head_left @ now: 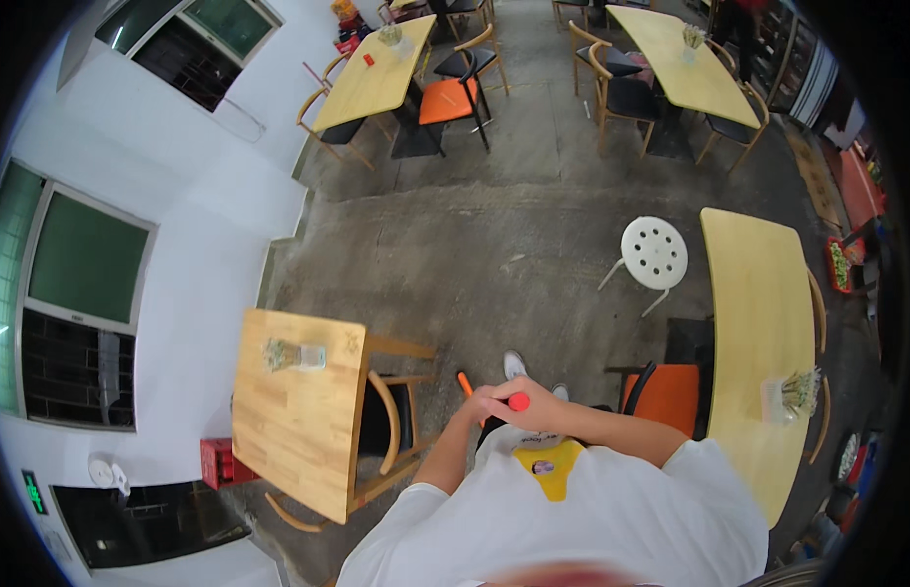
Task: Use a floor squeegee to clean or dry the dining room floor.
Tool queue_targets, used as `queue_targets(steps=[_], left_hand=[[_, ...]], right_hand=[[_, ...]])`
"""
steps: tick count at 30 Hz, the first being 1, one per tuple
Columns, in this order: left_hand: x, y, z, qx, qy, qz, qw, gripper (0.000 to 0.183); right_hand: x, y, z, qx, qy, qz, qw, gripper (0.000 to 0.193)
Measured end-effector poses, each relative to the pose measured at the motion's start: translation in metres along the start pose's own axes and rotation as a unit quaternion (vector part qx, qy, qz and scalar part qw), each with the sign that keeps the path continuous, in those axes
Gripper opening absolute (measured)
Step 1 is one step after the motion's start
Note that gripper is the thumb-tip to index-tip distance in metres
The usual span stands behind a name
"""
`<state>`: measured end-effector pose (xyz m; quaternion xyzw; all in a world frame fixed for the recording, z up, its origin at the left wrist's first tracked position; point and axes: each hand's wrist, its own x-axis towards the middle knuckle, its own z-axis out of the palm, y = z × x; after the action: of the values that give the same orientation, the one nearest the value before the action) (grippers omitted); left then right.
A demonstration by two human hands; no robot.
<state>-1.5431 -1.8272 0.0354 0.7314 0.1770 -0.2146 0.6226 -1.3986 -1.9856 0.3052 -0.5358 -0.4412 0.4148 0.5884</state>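
My two closed hands meet in front of my body, near the lower middle. My right hand is wrapped round a handle with a round red end, which points up from the fist. Against it presses my left hand, fingers curled; what they close on is hidden. An orange stick-like piece with a dark tip shows just beyond my left hand and runs behind it. Whether it belongs to the red-ended handle I cannot tell. Below the hands are my white shoes on the grey floor.
A wooden table with a dark-seated chair stands left. On the right are a long pale table, an orange-seated chair and a white stool. More tables and chairs fill the far end.
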Motion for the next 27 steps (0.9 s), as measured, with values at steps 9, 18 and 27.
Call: queue_targets(steps=[9, 18, 27], left_hand=[[0.105, 0.027, -0.075, 0.109, -0.068, 0.092, 0.987, 0.025], [0.156, 0.086, -0.214, 0.087, 0.027, 0.109, 0.990, 0.032], [0.192, 0.063, -0.292, 0.104, 0.052, 0.070, 0.991, 0.033]], right_hand=[[0.108, -0.002, -0.094, 0.055, 0.062, 0.119, 0.989, 0.033], [0.260, -0.013, -0.142, -0.040, -0.058, 0.016, 0.997, 0.034], [0.374, 0.010, -0.166, -0.036, -0.192, -0.007, 0.981, 0.031]])
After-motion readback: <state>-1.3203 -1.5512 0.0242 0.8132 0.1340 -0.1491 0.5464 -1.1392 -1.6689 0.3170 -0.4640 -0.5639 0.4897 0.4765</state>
